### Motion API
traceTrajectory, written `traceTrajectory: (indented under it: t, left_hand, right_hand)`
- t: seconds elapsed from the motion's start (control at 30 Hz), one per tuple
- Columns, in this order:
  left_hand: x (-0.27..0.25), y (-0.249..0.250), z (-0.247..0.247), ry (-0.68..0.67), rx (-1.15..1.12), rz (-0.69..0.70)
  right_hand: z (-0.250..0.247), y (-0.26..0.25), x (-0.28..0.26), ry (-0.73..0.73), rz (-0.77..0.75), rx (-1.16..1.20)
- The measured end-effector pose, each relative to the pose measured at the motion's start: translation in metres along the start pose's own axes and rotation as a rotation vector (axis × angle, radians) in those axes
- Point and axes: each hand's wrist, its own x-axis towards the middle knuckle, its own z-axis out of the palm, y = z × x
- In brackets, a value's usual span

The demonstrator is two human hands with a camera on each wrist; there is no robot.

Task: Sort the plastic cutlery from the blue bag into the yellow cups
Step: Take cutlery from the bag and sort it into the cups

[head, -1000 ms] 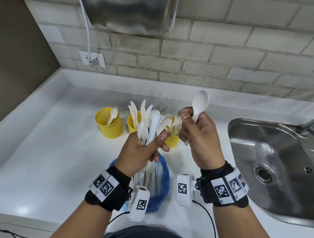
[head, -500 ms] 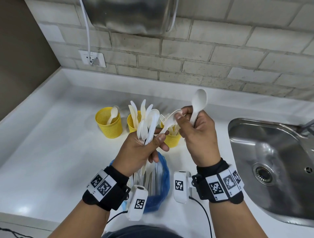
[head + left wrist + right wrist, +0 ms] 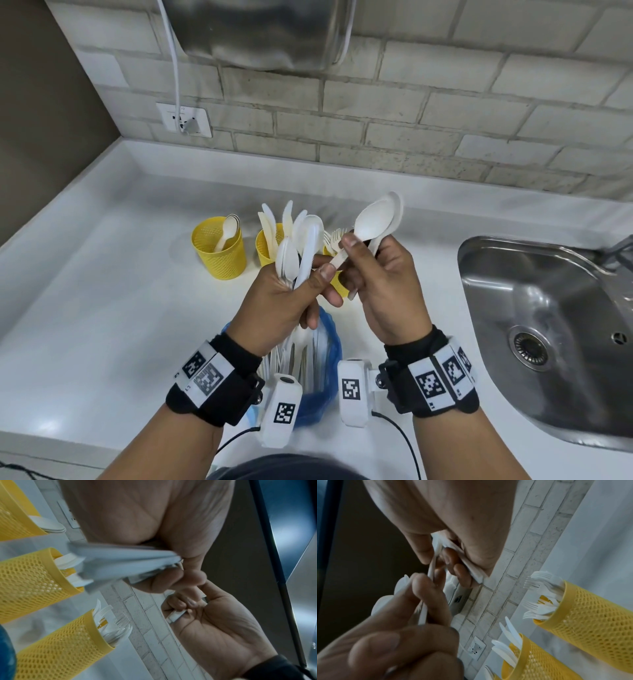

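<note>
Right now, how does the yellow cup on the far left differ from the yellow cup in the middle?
The left cup holds spoons, just a couple, with their bowls up; the middle cup holds knives, several, with serrated blades up. The left cup stands in full view on the counter; the middle cup is partly hidden behind the cutlery bundle gripped in the left hand. Both are upright yellow mesh cups of similar size.
</note>
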Motion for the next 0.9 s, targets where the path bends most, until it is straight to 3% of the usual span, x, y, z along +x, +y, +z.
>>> traceTrajectory:
  t: [0.17, 0.27, 0.4, 0.53, 0.63, 0.73, 0.9]
  left_hand:
    - [-0.002, -0.001, -0.002, -0.025, 0.004, -0.010]
    - [-0.003, 0.000, -0.005, -0.026, 0.013, -0.006]
    - [-0.005, 0.004, -0.004, -0.058, -0.040, -0.014]
    - [-0.006, 0.008, -0.004, -0.118, -0.033, -0.017]
    - [-0.007, 0.010, -0.006, -0.153, -0.016, 0.006]
    - [-0.008, 0.010, -0.010, -0.181, 0.023, 0.016]
    - [-0.012, 0.014, -0.015, -0.202, 0.119, -0.021]
  right_hand:
    - [-0.005, -0.015, 0.010, 0.172, 0.007, 0.296]
    - [-0.011, -0.022, 0.015, 0.180, -0.027, 0.388]
    - [-0.011, -0.020, 0.016, 0.123, -0.028, 0.234]
    - [-0.001, -0.017, 0.005, -0.062, 0.010, -0.065]
    - [0.009, -0.020, -0.005, -0.176, -0.015, -0.110]
    - [0.013, -0.021, -0.006, -0.151, -0.047, -0.075]
    - [0.018, -0.022, 0.001, 0.087, -0.075, -0.023]
